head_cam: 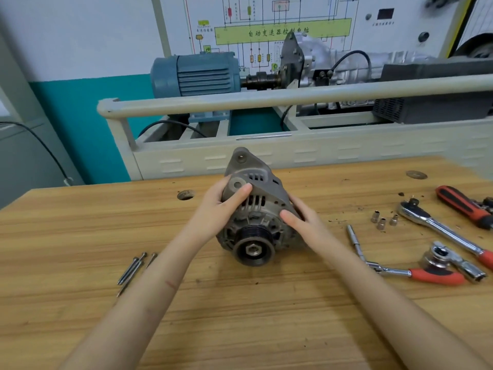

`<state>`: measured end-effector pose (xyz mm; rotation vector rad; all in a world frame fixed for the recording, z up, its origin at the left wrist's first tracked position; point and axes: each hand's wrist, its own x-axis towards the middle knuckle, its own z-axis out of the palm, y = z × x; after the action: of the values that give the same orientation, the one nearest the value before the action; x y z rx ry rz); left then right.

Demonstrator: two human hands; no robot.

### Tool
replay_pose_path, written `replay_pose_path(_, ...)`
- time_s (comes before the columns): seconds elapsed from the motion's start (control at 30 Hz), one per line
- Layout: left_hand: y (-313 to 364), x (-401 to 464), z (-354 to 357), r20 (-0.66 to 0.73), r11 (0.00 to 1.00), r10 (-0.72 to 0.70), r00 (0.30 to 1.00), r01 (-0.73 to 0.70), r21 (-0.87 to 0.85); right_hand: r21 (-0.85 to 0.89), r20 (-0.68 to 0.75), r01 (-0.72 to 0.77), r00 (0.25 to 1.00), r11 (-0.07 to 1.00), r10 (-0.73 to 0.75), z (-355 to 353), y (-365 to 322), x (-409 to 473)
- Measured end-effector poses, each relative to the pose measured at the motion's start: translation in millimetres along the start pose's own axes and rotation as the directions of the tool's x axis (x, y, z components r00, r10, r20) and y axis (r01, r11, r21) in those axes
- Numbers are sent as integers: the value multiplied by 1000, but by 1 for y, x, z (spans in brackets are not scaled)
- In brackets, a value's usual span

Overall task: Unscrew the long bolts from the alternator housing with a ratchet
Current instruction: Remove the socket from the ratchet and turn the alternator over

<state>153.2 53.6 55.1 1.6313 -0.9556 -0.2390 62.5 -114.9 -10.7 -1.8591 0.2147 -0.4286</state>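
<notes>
The grimy grey cast-metal alternator (253, 209) is sitting mid-counter (80, 236), its black grooved pulley (253, 249) facing the camera. The left hand (221, 201) is gripping its upper left side, thumb lying across the ribbed vents; the right hand (301, 217) is clasping its right flank. Slim steel long bolts (133, 268) are lying loose to the left. Chrome ratchets (440, 231), red-handled, are resting on the grained wood at right.

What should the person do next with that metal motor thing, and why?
Probably turn the alternator to check for any bolt left in it. Both hands, left and right, grip it and neither holds a tool. Several long bolts already lie on the bench, and the ratchets sit idle to the right. Whether any bolt remains is not visible.
</notes>
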Motion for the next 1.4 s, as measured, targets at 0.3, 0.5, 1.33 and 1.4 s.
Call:
replay_pose_path(0.3, -1, -22, -1, -12, 989, 61, 998, -58, 138, -72, 26, 51, 998, 996, -49, -4, -7, -22)
replay_pose_path(0.5, -3, -31, -1, -84, 988, 12, 996, 1, 152, -186, -39, 39, 998, 982, -47, -8, -13, -37)
replay_pose_path(1.33, -13, -24, 23, -93, 885, 143, 985, -85, 458, -779, -461, -557, 820, 288, 339, -198, 35, -112)
replay_pose_path(1.4, -13, -26, 23, -87, 885, 148, 985, -92, 457, -777, -483, -570, 811, 265, 329, -199, 35, -109)
